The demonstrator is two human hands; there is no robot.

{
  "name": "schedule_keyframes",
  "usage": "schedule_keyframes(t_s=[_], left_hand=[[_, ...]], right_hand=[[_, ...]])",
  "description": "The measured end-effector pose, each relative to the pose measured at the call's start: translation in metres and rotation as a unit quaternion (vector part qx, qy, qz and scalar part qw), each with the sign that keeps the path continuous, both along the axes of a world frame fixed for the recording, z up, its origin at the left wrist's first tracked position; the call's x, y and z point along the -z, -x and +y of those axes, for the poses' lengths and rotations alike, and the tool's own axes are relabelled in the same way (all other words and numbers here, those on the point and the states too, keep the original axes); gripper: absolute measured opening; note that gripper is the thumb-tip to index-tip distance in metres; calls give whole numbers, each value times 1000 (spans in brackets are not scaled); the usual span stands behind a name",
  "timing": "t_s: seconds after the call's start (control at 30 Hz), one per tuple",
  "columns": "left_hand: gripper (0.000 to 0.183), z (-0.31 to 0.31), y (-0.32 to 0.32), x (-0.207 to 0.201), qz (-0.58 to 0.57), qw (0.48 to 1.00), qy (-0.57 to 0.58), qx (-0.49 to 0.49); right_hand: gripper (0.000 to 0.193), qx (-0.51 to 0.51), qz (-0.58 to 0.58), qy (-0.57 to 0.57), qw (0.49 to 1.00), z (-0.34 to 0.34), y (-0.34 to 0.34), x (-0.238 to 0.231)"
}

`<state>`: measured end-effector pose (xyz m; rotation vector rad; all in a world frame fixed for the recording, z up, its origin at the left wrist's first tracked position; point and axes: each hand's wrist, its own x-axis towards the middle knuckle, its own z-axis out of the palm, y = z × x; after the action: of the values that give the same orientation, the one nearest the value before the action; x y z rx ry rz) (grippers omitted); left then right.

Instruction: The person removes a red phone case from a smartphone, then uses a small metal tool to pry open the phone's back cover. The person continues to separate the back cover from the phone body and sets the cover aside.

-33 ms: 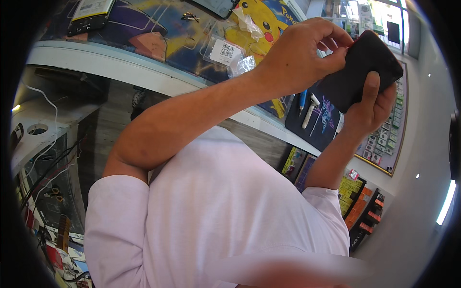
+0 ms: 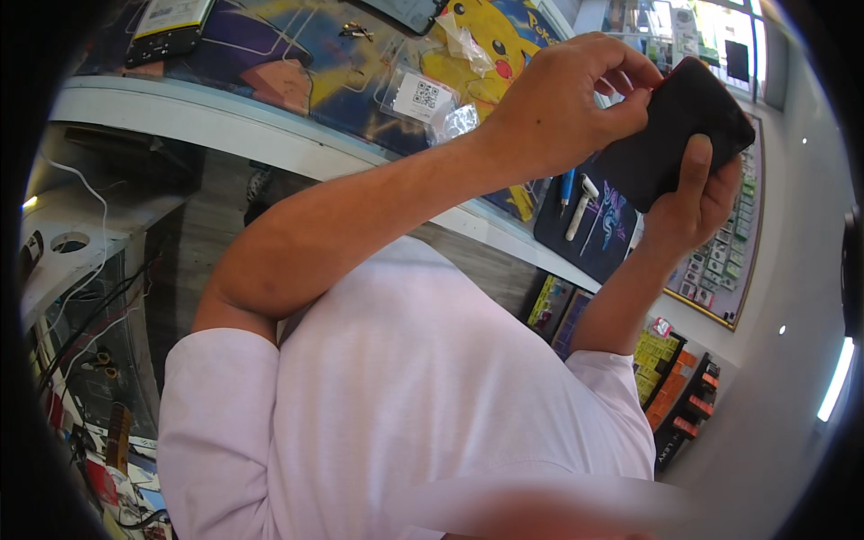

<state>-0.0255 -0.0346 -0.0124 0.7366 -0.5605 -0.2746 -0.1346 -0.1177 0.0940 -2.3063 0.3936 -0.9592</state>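
Note:
A flat black phone (image 2: 670, 117) is held up at a tilt at the upper right, above the counter's edge. My right hand (image 2: 697, 193) grips its lower right part, thumb lying across the dark face and fingers behind. My left hand (image 2: 585, 94) reaches across from the left. Its fingers are curled, and thumb and forefinger pinch the phone's upper left edge, where a little red shows. What the fingertips hold there besides the edge is hidden. The phone's far side is out of sight.
Below the phone, a blue pen-like tool (image 2: 567, 191) and a white one (image 2: 582, 207) lie on a dark mat (image 2: 549, 229). On the colourful cartoon mat (image 2: 351, 90) are clear plastic bags (image 2: 463, 45), small screws (image 2: 356, 32) and an opened phone (image 2: 166, 40). Cables (image 2: 99, 234) hang at left.

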Motion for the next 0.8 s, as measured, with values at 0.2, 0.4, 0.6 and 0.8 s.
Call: schedule_keyframes(t_s=[0.2, 0.4, 0.6, 0.8], left_hand=[[24, -3, -4, 2, -37, 998, -4, -44], [24, -5, -5, 5, -22, 999, -10, -48], [24, -5, -9, 7, -24, 998, -7, -63], [26, -1, -18, 5, -69, 992, -18, -104]], right_hand=[[28, -17, -15, -41, 999, -4, -2, 3], [29, -9, 8, -21, 1000, -4, -4, 4], [28, -27, 25, 7, 999, -2, -7, 1], [31, -30, 43, 44, 998, -6, -7, -1]])
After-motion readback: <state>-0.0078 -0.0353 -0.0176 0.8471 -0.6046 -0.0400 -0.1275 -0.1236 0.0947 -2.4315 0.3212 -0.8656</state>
